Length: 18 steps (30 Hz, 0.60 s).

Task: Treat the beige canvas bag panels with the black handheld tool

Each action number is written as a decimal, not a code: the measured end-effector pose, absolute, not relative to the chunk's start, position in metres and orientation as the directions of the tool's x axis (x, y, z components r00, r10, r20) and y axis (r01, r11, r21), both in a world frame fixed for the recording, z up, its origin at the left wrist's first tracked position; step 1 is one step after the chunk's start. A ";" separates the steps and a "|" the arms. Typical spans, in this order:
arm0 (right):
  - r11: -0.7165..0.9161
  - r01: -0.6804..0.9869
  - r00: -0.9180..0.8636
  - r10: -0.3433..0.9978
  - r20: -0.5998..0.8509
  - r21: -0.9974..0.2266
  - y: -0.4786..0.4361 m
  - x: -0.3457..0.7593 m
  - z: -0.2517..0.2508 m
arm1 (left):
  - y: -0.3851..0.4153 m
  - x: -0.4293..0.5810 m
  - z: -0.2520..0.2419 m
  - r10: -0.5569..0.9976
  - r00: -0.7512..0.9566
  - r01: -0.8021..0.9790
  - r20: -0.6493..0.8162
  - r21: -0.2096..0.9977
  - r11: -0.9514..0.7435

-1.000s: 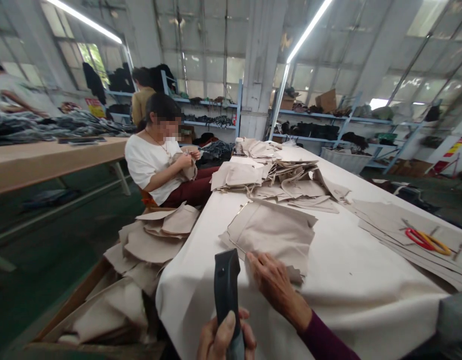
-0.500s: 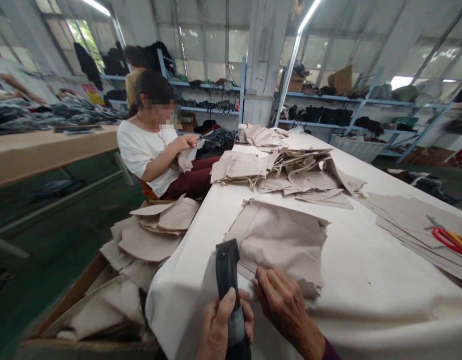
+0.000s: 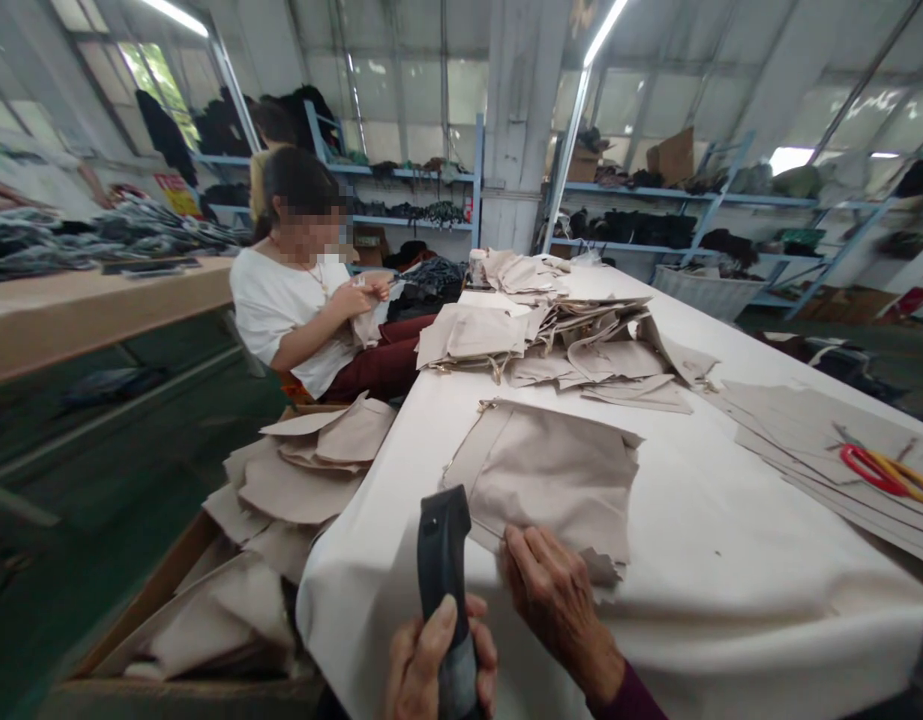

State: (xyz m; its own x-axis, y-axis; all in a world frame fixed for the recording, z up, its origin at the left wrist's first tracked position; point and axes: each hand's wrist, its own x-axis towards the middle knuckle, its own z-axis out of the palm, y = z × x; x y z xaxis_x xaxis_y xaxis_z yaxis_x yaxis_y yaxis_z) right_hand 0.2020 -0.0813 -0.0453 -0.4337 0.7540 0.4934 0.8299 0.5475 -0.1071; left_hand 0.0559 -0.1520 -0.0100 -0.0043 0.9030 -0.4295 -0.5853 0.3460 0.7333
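Observation:
My left hand (image 3: 431, 665) is wrapped round a black hand-held trimmer (image 3: 441, 570), which stands upright at the table's near edge. My right hand (image 3: 555, 600) rests on the near edge of a beige fabric piece (image 3: 558, 470) lying on the white-covered table (image 3: 716, 590). Its fingers are curled and pinch the cloth's lower hem. The trimmer's head is just left of that fabric piece, close to its edge.
A pile of beige fabric pieces (image 3: 551, 325) lies farther up the table. Red and yellow scissors (image 3: 888, 475) lie on flat fabric at the right. More beige pieces (image 3: 303, 475) are stacked left of the table. A seated person in a white top (image 3: 296, 300) handles cloth.
The view has shifted slightly. My right hand has slid a little along the fabric's near edge; my left hand still holds the trimmer upright.

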 end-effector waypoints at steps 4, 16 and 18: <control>0.536 0.840 -0.419 0.743 0.522 -0.089 -0.082 0.203 -0.044 | -0.140 0.072 -0.003 0.900 0.006 -0.546 -0.436 0.753 0.369; 0.435 0.900 -0.332 0.730 0.597 -0.032 -0.087 0.193 -0.044 | -0.136 0.057 0.011 0.956 0.015 -0.533 -0.294 0.806 0.256; 0.462 0.887 -0.341 0.680 0.649 -0.017 -0.094 0.190 -0.039 | -0.146 0.049 0.016 0.952 0.092 -0.543 -0.293 0.786 0.294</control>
